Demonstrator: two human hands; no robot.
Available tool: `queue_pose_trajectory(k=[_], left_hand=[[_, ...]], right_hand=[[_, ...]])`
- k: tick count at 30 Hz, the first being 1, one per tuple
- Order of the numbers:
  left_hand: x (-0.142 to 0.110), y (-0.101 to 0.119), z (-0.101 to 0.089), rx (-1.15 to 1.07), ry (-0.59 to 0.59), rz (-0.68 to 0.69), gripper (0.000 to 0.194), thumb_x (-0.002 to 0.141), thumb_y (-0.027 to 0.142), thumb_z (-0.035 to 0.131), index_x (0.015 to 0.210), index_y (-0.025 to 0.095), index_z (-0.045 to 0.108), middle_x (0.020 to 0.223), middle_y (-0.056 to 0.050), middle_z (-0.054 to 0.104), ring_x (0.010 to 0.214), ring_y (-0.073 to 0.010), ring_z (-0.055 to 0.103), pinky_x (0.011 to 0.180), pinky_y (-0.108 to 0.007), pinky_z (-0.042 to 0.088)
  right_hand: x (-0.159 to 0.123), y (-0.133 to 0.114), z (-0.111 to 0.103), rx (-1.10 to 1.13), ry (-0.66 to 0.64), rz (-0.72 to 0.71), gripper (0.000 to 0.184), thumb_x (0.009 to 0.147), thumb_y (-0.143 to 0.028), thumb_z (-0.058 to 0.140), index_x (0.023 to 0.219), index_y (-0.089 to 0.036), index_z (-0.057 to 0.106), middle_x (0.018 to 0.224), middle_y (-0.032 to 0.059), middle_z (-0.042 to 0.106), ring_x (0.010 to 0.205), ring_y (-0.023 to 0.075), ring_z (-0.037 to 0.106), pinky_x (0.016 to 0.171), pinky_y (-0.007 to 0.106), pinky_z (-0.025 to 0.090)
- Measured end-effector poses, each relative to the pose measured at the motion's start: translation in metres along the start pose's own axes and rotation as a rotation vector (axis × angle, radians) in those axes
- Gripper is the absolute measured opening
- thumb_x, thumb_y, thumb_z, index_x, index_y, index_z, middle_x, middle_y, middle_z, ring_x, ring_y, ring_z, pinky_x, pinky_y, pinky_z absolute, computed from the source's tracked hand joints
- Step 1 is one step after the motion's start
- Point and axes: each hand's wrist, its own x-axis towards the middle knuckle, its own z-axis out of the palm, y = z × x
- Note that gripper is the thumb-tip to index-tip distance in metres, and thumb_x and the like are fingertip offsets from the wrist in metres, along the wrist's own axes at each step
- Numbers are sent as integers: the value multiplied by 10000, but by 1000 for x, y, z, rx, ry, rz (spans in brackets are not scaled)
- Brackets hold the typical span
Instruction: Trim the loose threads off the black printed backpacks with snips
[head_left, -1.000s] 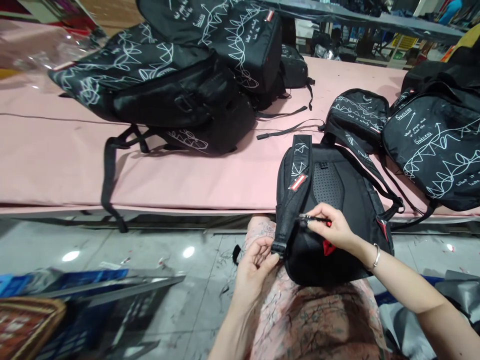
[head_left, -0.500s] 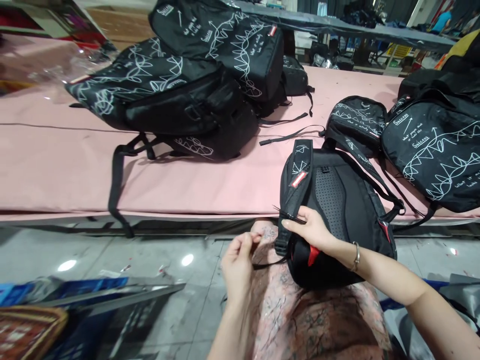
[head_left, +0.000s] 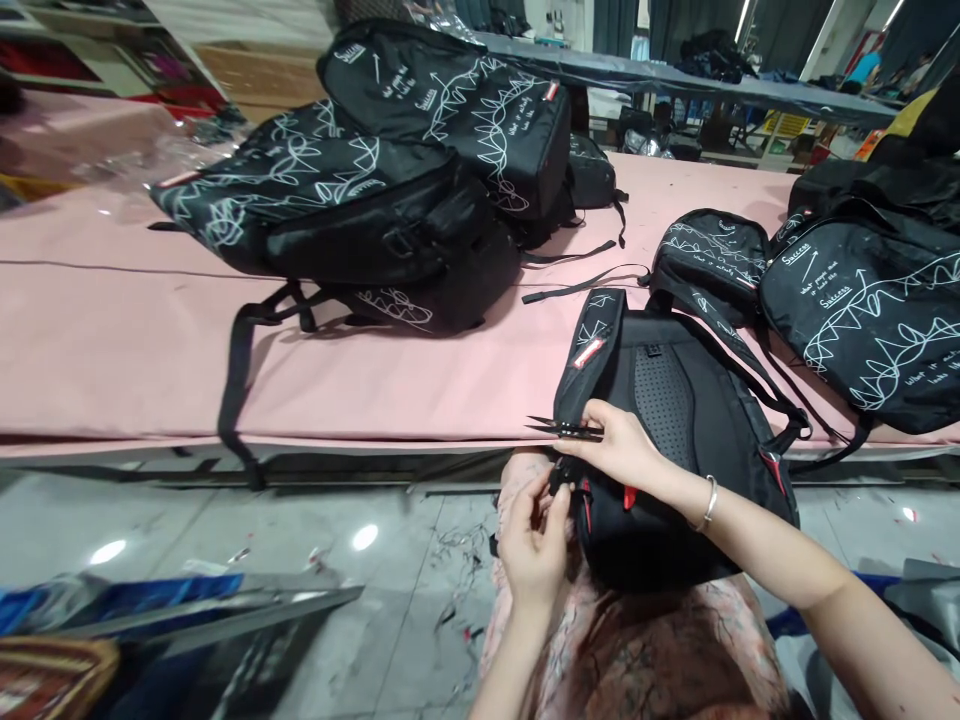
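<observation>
A black backpack (head_left: pixel 712 400) rests back panel up across my lap, leaning on the table edge. My right hand (head_left: pixel 622 447) is closed around a pair of black thread snips (head_left: pixel 564 428), their blades pointing left. Those fingers lie over the backpack's shoulder strap (head_left: pixel 595 335), which has white line drawings and a small red label. Just below, my left hand (head_left: pixel 534 535) pinches the black strap buckle (head_left: pixel 562 474) at the strap's lower end. Part of the buckle is hidden by my fingers.
On the pink-covered table (head_left: pixel 150 380) lie several printed black backpacks (head_left: pixel 450 130) at left and another backpack (head_left: pixel 877 310) at right. A smaller black bag (head_left: pixel 709 260) sits beside it. A wicker basket (head_left: pixel 56 675) stands lower left; thread scraps litter the floor.
My left hand has moved right and up from the webbing's loose end to the buckle. The snips now point left with their blades in plain view. The camera view has shifted slightly.
</observation>
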Motion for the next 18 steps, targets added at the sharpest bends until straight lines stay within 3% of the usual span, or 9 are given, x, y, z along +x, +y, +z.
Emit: queue_pose_trajectory(k=[4, 7, 12, 18], left_hand=[[5, 10, -5, -433, -130, -387, 303, 630, 313, 737, 876, 144, 689, 941, -77, 689, 927, -210, 613, 838, -296, 485], [7, 10, -7, -601, -176, -558, 304, 605, 256, 758, 866, 113, 692, 813, -77, 699, 795, -175, 638, 756, -257, 511], [6, 3, -6, -717, -215, -597, 250, 649, 232, 732, 873, 130, 691, 789, -56, 698, 751, -148, 634, 765, -256, 503], [0, 3, -4, -627, -194, -556, 243, 645, 265, 737, 842, 127, 700, 841, -70, 703, 793, -169, 636, 759, -264, 490]], right_hand=[[-9, 18, -5, 136, 1, -59, 198, 834, -377, 518, 935, -208, 503, 840, -22, 588, 759, 133, 564, 696, 253, 440], [-20, 40, -5, 6, 53, -129, 136, 845, -304, 510, 922, -196, 540, 852, 8, 576, 763, 149, 546, 700, 271, 440], [-36, 66, -2, -164, 40, -342, 136, 853, -216, 500, 962, -180, 574, 894, 71, 586, 845, 191, 545, 761, 324, 453], [-40, 62, 1, -263, 46, -400, 159, 890, -227, 455, 980, -173, 574, 889, 88, 591, 841, 201, 551, 750, 332, 474]])
